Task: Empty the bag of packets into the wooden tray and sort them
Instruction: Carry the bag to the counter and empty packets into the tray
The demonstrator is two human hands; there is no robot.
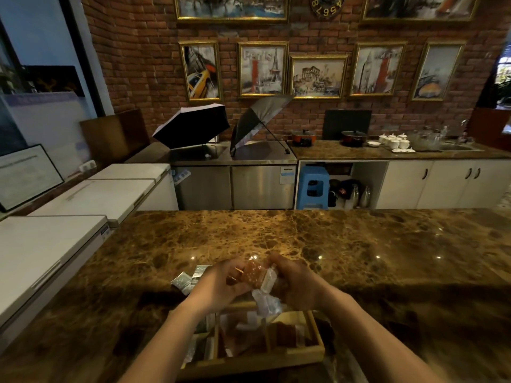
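Roughly mid-sort: packets sit in the tray, and more are up in the hands.
Left hand (221, 280): raised above the marble counter (387, 244), fingers pressed onto the left side of a brown packet (253, 273).
Right hand (297, 283): closed round a clutch of whitish packets (266, 301), which hang below the palm; its fingertips also meet the brown packet's right side.
Grip state: both hands pinching; neither is spread. Which one carries the brown packet's weight I cannot tell.
Bag: whether the clear film in the right hand is the bag or loose packets is too blurred to say.
Wooden tray (315, 346): near edge of the counter, directly below and nearer than the hands; divided into compartments, with brown packets to the right and silvery ones to the left.
Stray packets (184, 280): silver-grey, on the counter just left of the left hand, outside the tray.
Key relation: the brown packet lies between the two hands, long axis running roughly near-to-far, above the tray's far rim.
Likely next: lower it near and right to the brown compartment; the right hand is nearer that side.
Risk: the hanging packets may drop into the wrong slot.
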